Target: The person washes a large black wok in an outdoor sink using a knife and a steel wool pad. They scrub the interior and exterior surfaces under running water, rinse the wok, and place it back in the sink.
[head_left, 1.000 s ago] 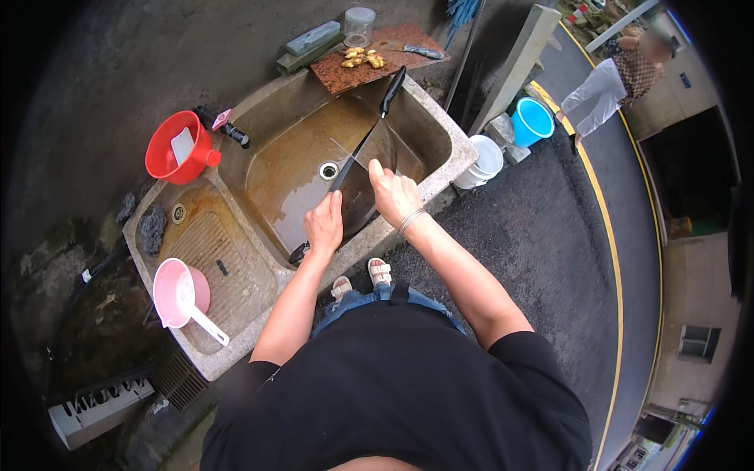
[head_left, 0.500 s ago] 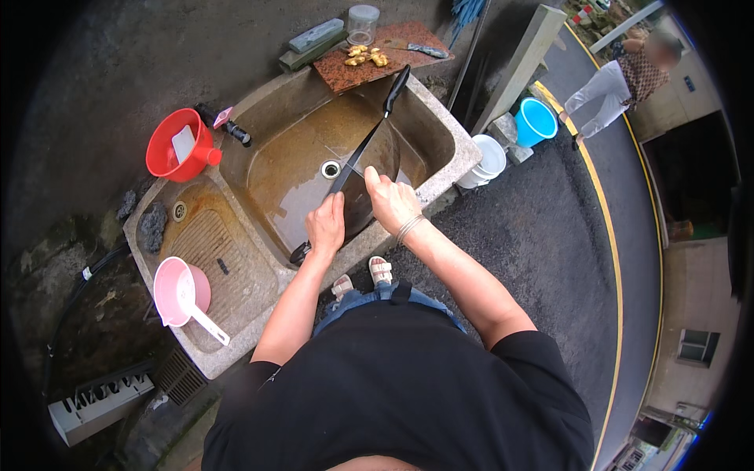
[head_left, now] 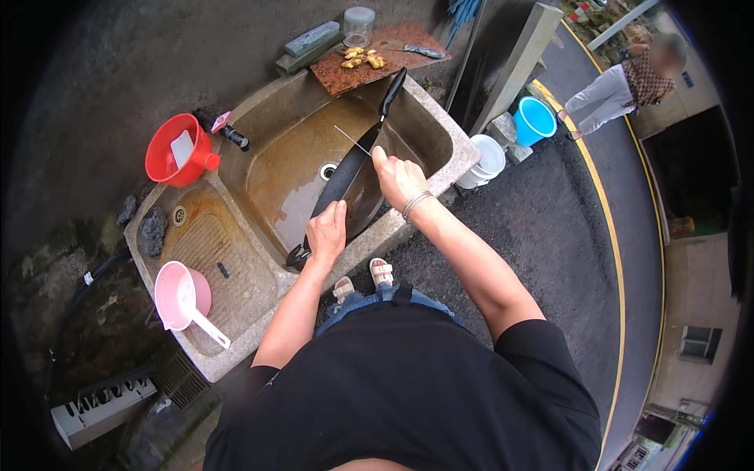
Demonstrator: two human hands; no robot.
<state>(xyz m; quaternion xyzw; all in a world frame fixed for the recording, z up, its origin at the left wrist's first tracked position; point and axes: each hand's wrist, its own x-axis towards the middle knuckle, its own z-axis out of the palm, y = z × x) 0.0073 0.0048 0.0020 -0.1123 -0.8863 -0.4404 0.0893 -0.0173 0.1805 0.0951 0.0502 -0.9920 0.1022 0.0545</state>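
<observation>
A black wok (head_left: pixel 342 174) with a long handle stands tilted on edge in the deep basin of the stone sink (head_left: pixel 449 177). Its handle points to the far right, and a small second grip shows at its near left end. My left hand (head_left: pixel 326 229) is closed on the near rim. Over the wok's upper side, my right hand (head_left: pixel 402 180) pinches a thin, light, metal-looking strip (head_left: pixel 351 140); its far end sticks out past the rim toward the back left. The strip looks edge-on or very slim, so its kind is unclear.
A red dipper (head_left: pixel 174 161) and pink dipper (head_left: pixel 206 294) flank the ribbed drainboard. Behind the basin, ginger pieces (head_left: pixel 363 59) and a knife (head_left: pixel 424 52) lie on a reddish slab near a jar (head_left: pixel 359 27). Buckets stand right; a person (head_left: pixel 620 82) is by the road.
The wok has tipped, showing more of its dark outer side. My right hand has moved slightly right and away from me, and the strip now reaches farther past the rim.
</observation>
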